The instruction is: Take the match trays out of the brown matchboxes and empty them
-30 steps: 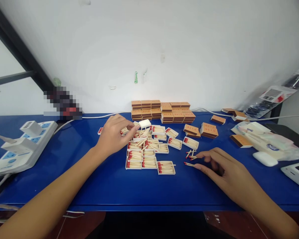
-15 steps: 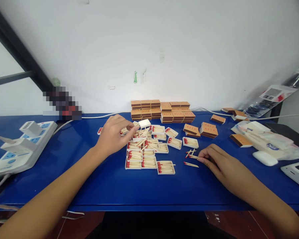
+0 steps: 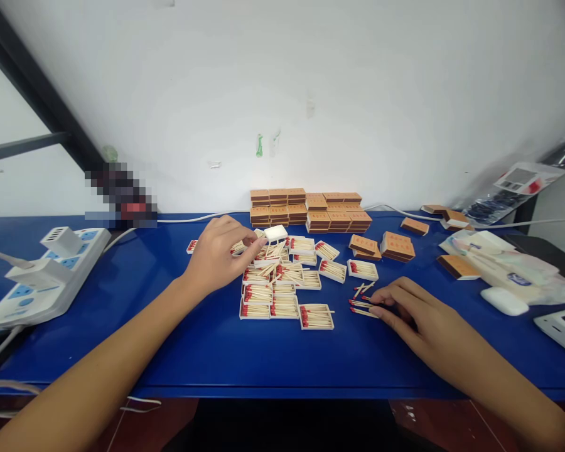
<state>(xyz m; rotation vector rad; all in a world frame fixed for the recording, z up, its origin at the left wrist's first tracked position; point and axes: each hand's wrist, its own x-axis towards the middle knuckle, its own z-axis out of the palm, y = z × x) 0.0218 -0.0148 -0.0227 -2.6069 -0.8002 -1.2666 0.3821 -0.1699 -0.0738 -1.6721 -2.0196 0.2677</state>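
Reaching over smooth blue desk, parting right hand narrowly at slim wooden matches, curling left hand at boxy white tray, with left grip unclear

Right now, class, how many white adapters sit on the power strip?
2: the slotted adapter toward the far end of the power strip, and the corded adapter nearer the camera. Any smaller plug behind them would be hidden.

Matt cardboard is shown by the matchboxes at the back edge of the glossy tabletop, plain wood by the matches.
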